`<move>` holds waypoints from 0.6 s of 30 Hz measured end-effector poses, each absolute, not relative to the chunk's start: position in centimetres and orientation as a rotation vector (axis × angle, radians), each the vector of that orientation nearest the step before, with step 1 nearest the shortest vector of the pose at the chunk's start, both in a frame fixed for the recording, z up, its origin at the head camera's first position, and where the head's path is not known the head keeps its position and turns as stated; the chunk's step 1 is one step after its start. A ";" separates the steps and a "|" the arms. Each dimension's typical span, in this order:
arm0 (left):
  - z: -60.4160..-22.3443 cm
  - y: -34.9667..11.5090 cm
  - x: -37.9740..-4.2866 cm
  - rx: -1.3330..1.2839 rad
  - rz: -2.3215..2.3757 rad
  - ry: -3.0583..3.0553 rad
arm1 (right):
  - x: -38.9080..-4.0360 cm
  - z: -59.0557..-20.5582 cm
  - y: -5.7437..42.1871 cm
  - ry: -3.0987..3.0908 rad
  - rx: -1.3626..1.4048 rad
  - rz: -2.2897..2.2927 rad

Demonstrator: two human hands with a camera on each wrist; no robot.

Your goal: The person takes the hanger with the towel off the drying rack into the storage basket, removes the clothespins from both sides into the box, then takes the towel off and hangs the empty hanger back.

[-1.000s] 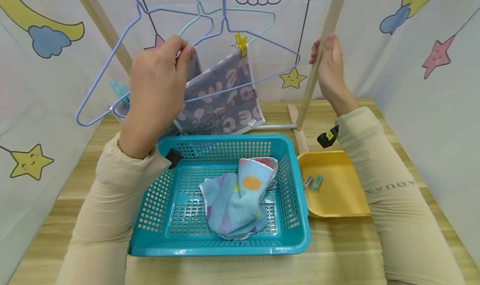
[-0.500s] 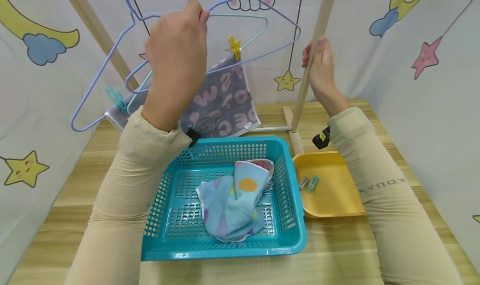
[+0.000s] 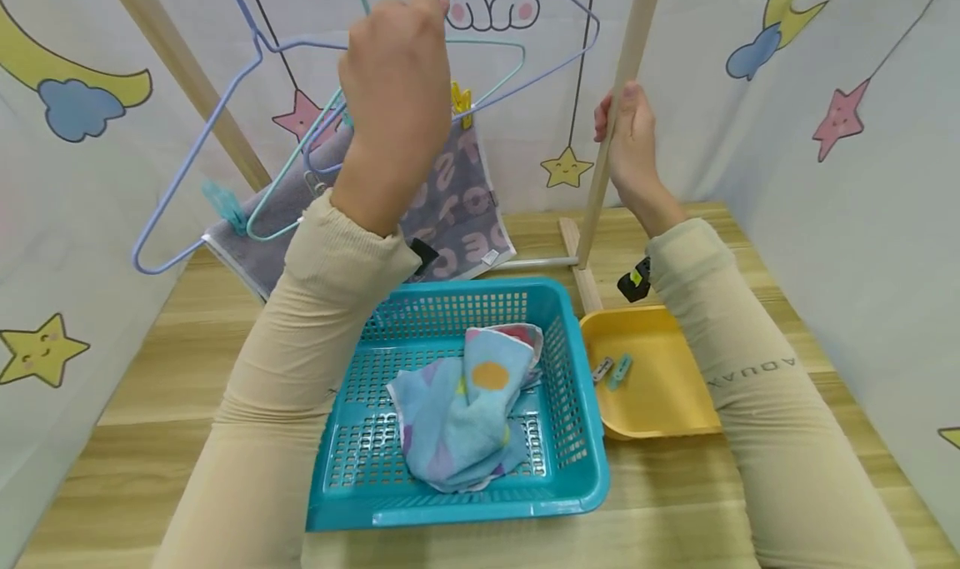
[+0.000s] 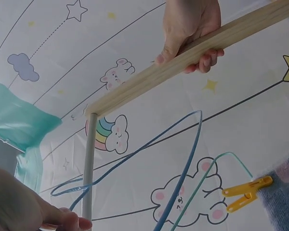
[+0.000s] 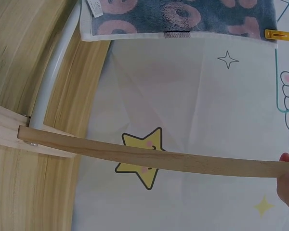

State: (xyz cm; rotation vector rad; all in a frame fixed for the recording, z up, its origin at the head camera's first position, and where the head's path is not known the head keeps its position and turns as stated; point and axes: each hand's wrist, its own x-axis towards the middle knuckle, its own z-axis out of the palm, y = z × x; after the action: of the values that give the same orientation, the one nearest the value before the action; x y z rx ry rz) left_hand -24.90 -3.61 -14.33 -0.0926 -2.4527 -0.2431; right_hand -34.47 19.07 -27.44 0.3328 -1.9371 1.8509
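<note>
My left hand (image 3: 401, 94) is raised at the top of the head view, pinching a blue wire hanger (image 3: 597, 23). In the left wrist view its fingers are at the hanger's wire, close by a pale rod (image 4: 89, 163). My right hand (image 3: 633, 148) grips the wooden post (image 3: 641, 36) of the rack on the right. Behind the left hand hangs a grey towel (image 3: 453, 207) with pink letters, clipped to a mint hanger (image 3: 521, 52) by a yellow clothespin (image 3: 462, 107) and a teal clothespin (image 3: 225, 207). Another blue hanger (image 3: 180, 177) hangs at the left.
Below the hands stands a teal basket (image 3: 487, 515) with a crumpled light-blue towel (image 3: 457, 415) inside. At its right lies a yellow tray (image 3: 663, 402) holding a teal clothespin (image 3: 620, 371) and a greyish clothespin (image 3: 602, 370). A second wooden post (image 3: 180, 69) rises at the left.
My left hand has moved up and to the right with the blue hanger, uncovering more of the grey towel's left side. My right hand keeps its hold on the post.
</note>
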 end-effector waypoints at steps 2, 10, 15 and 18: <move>-14.5 -3.2 -25.0 -0.095 -0.246 -2.482 | -34.5 -27.5 19.0 -1.936 0.334 1.852; -15.8 -1.8 -25.1 -0.142 -0.227 -2.600 | -34.8 -27.4 18.6 -1.909 0.337 1.868; -16.6 -1.7 -25.3 -0.113 -0.276 -2.695 | -34.8 -27.5 18.3 -1.913 0.357 1.868; -17.0 -1.9 -25.4 -0.126 -0.313 -2.693 | -34.7 -27.5 18.2 -1.929 0.356 1.855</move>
State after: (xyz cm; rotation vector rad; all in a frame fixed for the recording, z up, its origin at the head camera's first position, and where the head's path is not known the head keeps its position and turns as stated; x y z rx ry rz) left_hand -25.38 -1.93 -17.03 -0.1257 -2.6934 -0.3127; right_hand -34.73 18.23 -27.51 0.3563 -1.9286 1.8546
